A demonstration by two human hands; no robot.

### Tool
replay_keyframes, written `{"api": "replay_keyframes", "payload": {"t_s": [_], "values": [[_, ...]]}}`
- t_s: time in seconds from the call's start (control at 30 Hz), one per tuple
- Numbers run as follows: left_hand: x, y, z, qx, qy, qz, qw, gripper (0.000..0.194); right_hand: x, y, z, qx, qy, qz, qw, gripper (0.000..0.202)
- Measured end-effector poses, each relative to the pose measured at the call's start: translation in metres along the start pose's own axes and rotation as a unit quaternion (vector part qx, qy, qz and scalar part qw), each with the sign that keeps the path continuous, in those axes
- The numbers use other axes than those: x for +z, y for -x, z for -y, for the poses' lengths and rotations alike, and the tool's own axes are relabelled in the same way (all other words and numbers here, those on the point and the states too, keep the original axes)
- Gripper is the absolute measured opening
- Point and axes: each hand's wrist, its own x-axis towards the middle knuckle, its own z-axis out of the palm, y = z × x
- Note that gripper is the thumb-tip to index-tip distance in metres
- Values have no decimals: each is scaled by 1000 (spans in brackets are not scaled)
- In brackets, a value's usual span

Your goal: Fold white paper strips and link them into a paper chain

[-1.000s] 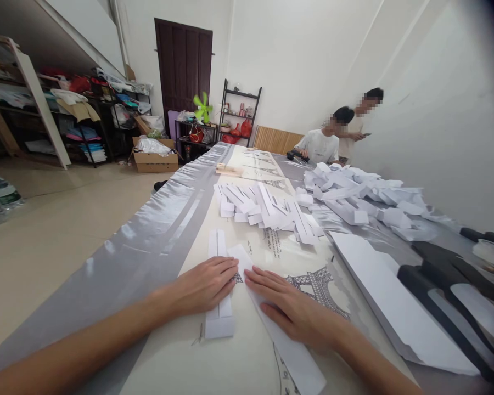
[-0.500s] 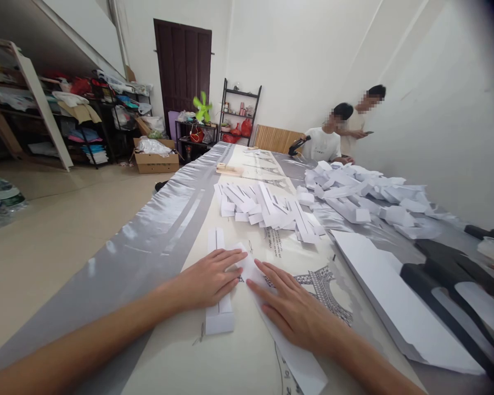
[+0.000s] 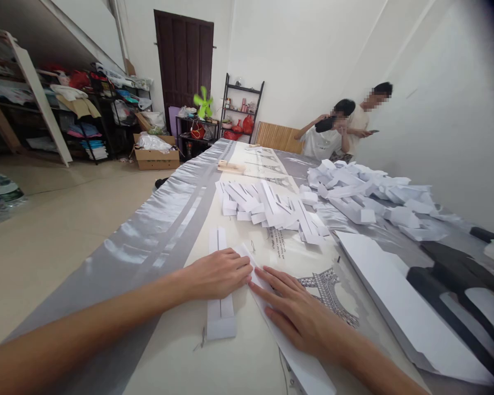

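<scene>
Strip [image 3: 307, 366]: fold unfinished, I judge.
Left hand [image 3: 222, 274]: curled at its edge, hold unclear.
Right hand [image 3: 300, 312]: spread flat on it.
Folded pile [image 3: 269, 204]: seemingly done.
Flat sheets [image 3: 395, 299]: seemingly left.

A dark door [image 3: 185, 63] stands in the white wall [image 3: 296, 49].

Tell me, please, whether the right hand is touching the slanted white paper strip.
Touching: the head view shows the right hand resting across the slanted white paper strip, covering part of it.
</scene>
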Motion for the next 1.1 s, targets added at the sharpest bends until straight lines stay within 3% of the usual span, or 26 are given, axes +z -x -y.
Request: {"api": "replay_keyframes", "payload": {"t_s": [0.17,0.27,0.4,0.57,0.73,1.1], "values": [[4,-5,-18,-54,-10,-25,998,29,2,1,-2,10,-20,-10,1000,58],[7,-4,-22,-74,-19,-10,997,31,6,2,-3,9,-22,-17,1000,58],[11,0,-22,-88,-35,21,995,33,8,3,-2,18,-17,-17,1000,58],[16,5,-21,-98,7,-4,995,39,7,2,1,21,-10,-9,1000,56],[11,8,-16,-89,49,10,995,38,7,3,-1,28,-24,-19,999,49],[10,13,-13,-107,-21,19,994,40,11,-8,-2,1,-21,-40,999,51]]}}
